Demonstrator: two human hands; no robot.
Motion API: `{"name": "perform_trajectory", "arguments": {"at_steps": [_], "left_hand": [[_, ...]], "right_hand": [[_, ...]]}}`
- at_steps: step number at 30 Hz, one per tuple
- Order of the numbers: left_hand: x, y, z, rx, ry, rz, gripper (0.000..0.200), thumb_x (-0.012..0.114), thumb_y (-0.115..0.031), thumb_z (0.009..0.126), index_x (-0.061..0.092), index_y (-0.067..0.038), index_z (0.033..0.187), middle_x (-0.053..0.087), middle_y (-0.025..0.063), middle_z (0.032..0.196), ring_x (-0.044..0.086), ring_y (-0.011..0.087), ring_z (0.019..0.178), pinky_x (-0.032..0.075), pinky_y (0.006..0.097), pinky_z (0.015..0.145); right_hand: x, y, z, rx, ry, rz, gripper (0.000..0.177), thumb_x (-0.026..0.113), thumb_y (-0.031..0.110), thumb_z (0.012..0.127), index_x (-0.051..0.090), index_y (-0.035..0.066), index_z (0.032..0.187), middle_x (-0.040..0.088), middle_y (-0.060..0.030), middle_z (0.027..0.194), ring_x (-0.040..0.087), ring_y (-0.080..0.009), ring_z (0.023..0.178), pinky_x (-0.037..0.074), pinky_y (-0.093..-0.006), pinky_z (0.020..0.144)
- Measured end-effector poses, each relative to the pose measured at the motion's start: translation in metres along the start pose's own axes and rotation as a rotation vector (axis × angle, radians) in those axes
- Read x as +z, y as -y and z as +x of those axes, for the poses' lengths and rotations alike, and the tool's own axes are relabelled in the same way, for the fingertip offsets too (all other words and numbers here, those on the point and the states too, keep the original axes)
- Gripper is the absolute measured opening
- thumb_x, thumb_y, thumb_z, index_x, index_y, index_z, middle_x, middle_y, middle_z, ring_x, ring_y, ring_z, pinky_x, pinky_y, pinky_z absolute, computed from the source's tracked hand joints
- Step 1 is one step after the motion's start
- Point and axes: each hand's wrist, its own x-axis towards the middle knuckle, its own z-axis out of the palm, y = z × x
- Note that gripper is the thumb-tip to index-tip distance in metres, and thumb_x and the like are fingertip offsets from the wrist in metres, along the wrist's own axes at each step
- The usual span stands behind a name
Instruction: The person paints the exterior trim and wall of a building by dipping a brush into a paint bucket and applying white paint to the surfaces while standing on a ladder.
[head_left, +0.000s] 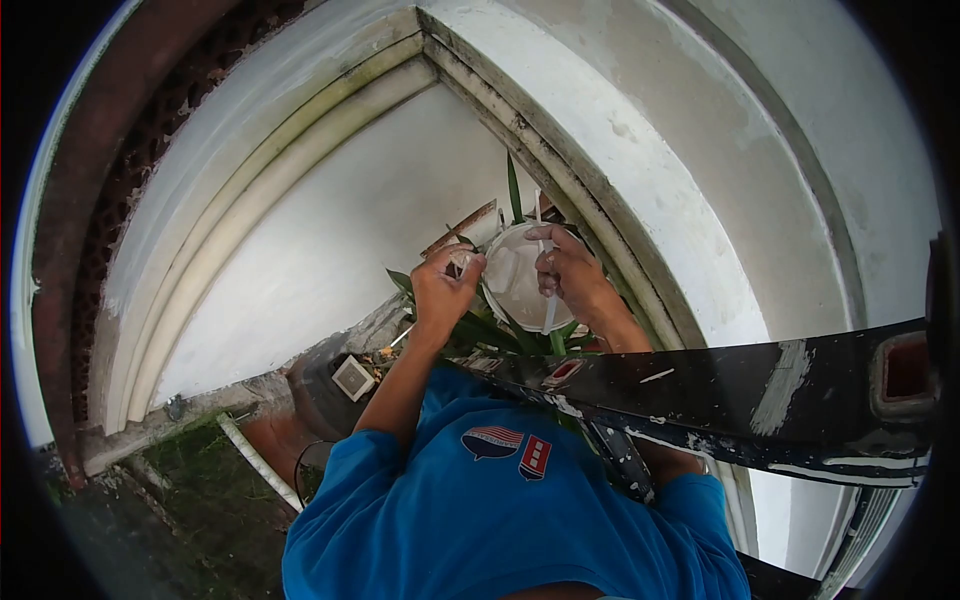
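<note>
A round white container [515, 270] with pale material inside sits in front of my chest, among green leaves [514, 190]. At its left edge is my left hand [450, 283], its fingers curled together with whitish smears; what they hold, if anything, is too small to name. My right hand [568, 270] is over the container's right side, fingers closed around a thin white tool [550, 312] that points down across the container.
A black, paint-marked beam [720, 385] crosses in front of my body on the right. White walls with mouldings [330, 230] surround the corner. A small square frame [353, 378] lies lower left, near a pale pipe [258, 460] and mossy ground.
</note>
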Motion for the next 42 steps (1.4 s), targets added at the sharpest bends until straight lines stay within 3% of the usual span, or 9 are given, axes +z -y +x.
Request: {"name": "perform_trajectory", "arguments": {"at_steps": [2, 5, 11, 17, 20, 29, 32, 39, 42], "left_hand": [[0.001, -0.014, -0.008, 0.020, -0.035, 0.041, 0.012, 0.068, -0.007, 0.080, 0.067, 0.002, 0.087, 0.063, 0.0010, 0.068, 0.049, 0.0034, 0.056, 0.039, 0.0199, 0.051], [0.005, -0.009, -0.003, 0.043, -0.172, -0.267, 0.012, 0.069, -0.009, 0.079, 0.066, 0.002, 0.083, 0.065, 0.0033, 0.070, 0.052, 0.0040, 0.057, 0.042, 0.0217, 0.052], [0.000, -0.008, 0.002, 0.287, -0.151, 0.171, 0.011, 0.068, -0.008, 0.078, 0.066, 0.001, 0.083, 0.061, 0.0073, 0.068, 0.056, 0.0113, 0.056, 0.044, 0.0251, 0.053], [0.007, -0.023, -0.006, 0.264, 0.012, 0.135, 0.012, 0.068, -0.008, 0.077, 0.066, 0.000, 0.086, 0.060, 0.0110, 0.074, 0.059, 0.0177, 0.061, 0.046, 0.0277, 0.057], [0.010, -0.003, -0.005, 0.369, 0.260, 0.133, 0.013, 0.067, -0.007, 0.077, 0.066, -0.002, 0.088, 0.059, 0.0128, 0.077, 0.060, 0.0280, 0.068, 0.048, 0.0346, 0.062], [-0.014, -0.008, -0.005, 0.390, 0.475, 0.023, 0.016, 0.067, -0.001, 0.076, 0.067, -0.003, 0.092, 0.066, 0.0124, 0.090, 0.065, 0.0268, 0.080, 0.050, 0.0314, 0.071], [-0.022, -0.008, -0.008, 0.299, 0.446, -0.115, 0.016, 0.067, -0.002, 0.077, 0.067, -0.002, 0.094, 0.068, 0.0124, 0.087, 0.066, 0.0235, 0.079, 0.050, 0.0306, 0.073], [-0.028, -0.015, 0.027, 0.206, 0.036, -0.492, 0.016, 0.065, -0.003, 0.083, 0.065, 0.004, 0.098, 0.067, 0.0133, 0.090, 0.064, 0.0184, 0.082, 0.050, 0.0279, 0.074], [-0.035, -0.047, 0.082, 0.485, -0.156, -0.422, 0.013, 0.063, -0.001, 0.084, 0.065, 0.005, 0.096, 0.066, 0.0143, 0.093, 0.063, 0.0180, 0.083, 0.049, 0.0277, 0.076]], "right_hand": [[-0.004, 0.002, 0.000, -0.006, 0.002, 0.005, 0.037, 0.037, 0.002, 0.081, 0.047, 0.005, 0.116, 0.043, -0.0018, 0.074, 0.037, -0.0089, 0.061, 0.032, -0.0231, 0.056], [-0.011, -0.002, 0.001, -0.001, -0.005, 0.008, 0.037, 0.035, 0.004, 0.083, 0.047, 0.005, 0.117, 0.046, -0.0067, 0.082, 0.037, -0.0090, 0.061, 0.033, -0.0238, 0.055], [-0.004, -0.005, 0.001, 0.017, -0.010, 0.005, 0.036, 0.036, 0.002, 0.081, 0.048, 0.006, 0.115, 0.043, -0.0008, 0.074, 0.037, -0.0092, 0.061, 0.033, -0.0234, 0.056], [-0.009, -0.006, 0.000, 0.030, -0.024, 0.006, 0.036, 0.034, 0.002, 0.082, 0.049, 0.006, 0.114, 0.044, -0.0015, 0.075, 0.038, -0.0091, 0.061, 0.033, -0.0232, 0.056], [-0.009, -0.008, 0.001, 0.033, -0.022, 0.009, 0.035, 0.034, 0.003, 0.083, 0.048, 0.006, 0.115, 0.044, -0.0019, 0.076, 0.038, -0.0092, 0.061, 0.033, -0.0233, 0.056], [-0.015, -0.007, 0.004, 0.057, -0.053, 0.019, 0.031, 0.033, 0.004, 0.085, 0.047, 0.005, 0.112, 0.041, -0.0002, 0.073, 0.036, -0.0093, 0.059, 0.032, -0.0244, 0.054], [-0.016, -0.013, 0.005, 0.058, -0.081, 0.033, 0.032, 0.035, 0.005, 0.084, 0.046, 0.004, 0.113, 0.040, -0.0006, 0.072, 0.035, -0.0095, 0.057, 0.032, -0.0250, 0.052], [-0.028, -0.021, 0.003, 0.064, -0.108, 0.089, 0.038, 0.036, 0.005, 0.081, 0.042, 0.003, 0.119, 0.039, -0.0018, 0.071, 0.035, -0.0105, 0.056, 0.032, -0.0256, 0.052], [-0.028, -0.024, 0.000, 0.065, -0.100, 0.056, 0.040, 0.036, 0.005, 0.081, 0.041, 0.003, 0.120, 0.039, -0.0018, 0.071, 0.035, -0.0106, 0.057, 0.032, -0.0255, 0.053]]}}
